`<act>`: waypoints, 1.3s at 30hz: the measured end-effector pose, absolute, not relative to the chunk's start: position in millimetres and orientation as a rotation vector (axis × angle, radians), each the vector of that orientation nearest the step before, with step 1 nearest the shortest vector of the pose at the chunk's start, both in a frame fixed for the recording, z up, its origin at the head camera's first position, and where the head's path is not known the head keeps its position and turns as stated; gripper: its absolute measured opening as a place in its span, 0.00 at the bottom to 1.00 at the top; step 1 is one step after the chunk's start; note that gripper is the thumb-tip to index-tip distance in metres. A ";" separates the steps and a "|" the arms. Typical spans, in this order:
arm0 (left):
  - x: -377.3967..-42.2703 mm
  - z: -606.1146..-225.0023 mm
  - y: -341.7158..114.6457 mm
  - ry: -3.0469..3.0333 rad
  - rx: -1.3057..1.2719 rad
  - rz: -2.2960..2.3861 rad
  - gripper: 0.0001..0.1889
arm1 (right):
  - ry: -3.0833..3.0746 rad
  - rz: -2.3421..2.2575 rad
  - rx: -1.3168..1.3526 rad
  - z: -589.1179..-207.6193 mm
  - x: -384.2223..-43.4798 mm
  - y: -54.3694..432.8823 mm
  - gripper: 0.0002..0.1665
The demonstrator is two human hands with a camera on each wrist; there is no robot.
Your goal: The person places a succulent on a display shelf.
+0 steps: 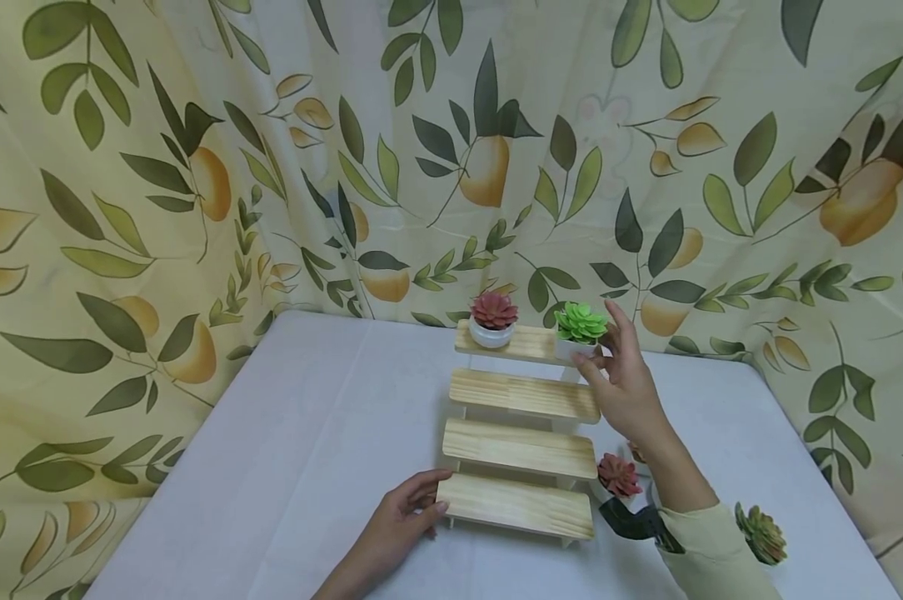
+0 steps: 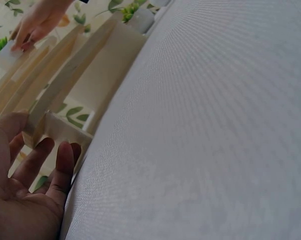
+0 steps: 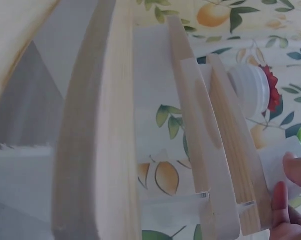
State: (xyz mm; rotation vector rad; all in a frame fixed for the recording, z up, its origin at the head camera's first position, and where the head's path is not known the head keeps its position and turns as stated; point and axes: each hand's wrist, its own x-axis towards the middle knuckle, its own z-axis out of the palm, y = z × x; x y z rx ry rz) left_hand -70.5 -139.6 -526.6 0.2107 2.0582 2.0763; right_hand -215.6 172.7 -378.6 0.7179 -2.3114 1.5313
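Note:
A wooden tiered stand [image 1: 522,444] with several stepped planks is on the white-covered table. On its top plank, a potted green succulent [image 1: 581,323] stands at the right end, and my right hand [image 1: 631,396] pinches its white pot [image 3: 280,167] between thumb and fingers. Left of it on the same plank sits a red succulent [image 1: 494,310] in a round white pot [image 1: 491,335]. My left hand [image 1: 401,523] grips the left end of the lowest plank [image 2: 65,85], thumb on one face and fingers curled at the other.
Right of the stand lie another red succulent [image 1: 619,475], partly hidden by the right forearm and its black wrist strap [image 1: 631,521], and a green-brown succulent [image 1: 761,535]. Behind the table [image 1: 294,433] hangs a leaf-and-fruit patterned curtain [image 1: 436,233].

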 end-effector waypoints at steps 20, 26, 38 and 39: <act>-68.9 -526.8 -140.9 2.081 0.259 2.063 0.25 | -2.149 1.540 0.559 -407.5 -184.6 192.5 0.52; -69.2 -525.8 -138.9 2.085 0.258 2.060 0.24 | -2.235 1.476 0.494 -413.5 -171.5 197.7 0.46; -69.8 -526.7 -141.1 2.088 0.225 2.048 0.25 | -2.416 1.367 0.359 -441.7 -150.1 206.5 0.33; -69.7 -526.3 -141.0 2.090 0.221 2.043 0.25 | -2.428 1.355 0.350 -443.2 -148.5 207.2 0.33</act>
